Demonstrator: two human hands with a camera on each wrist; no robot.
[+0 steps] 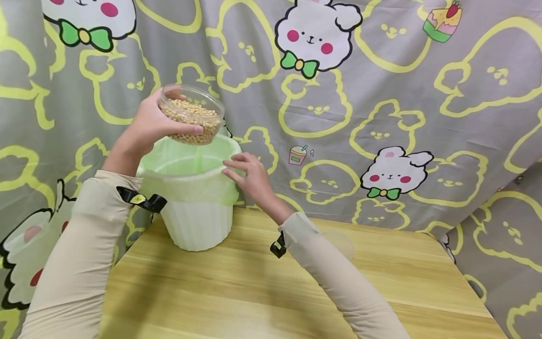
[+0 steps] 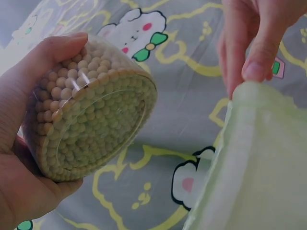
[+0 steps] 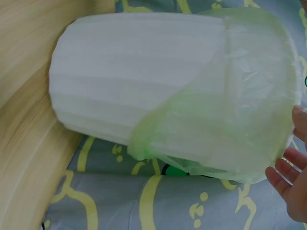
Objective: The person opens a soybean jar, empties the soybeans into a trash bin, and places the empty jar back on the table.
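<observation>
**While left hand point(image 1: 148, 122) grips tub point(image 1: 218, 117), right hand point(image 1: 251, 176) pinches bag point(image 1: 211, 188) at bin point(image 1: 199, 226) rim**

Head: clear tub, loaded with beans point(image 1: 190, 108), raised above bin, slightly tilted. Bin upright at far-left corner of table point(image 1: 237, 282).
Left wrist: thumb and fingers wrapped round tub's side, beans visible through base. Right thumb on bag's edge.
Right wrist: green bag folded over rim, hanging unevenly down bin's outside; right fingertips against it.

Head view forward-down; wrist views nearer, sharing bin point(image 1: 199, 226).
</observation>
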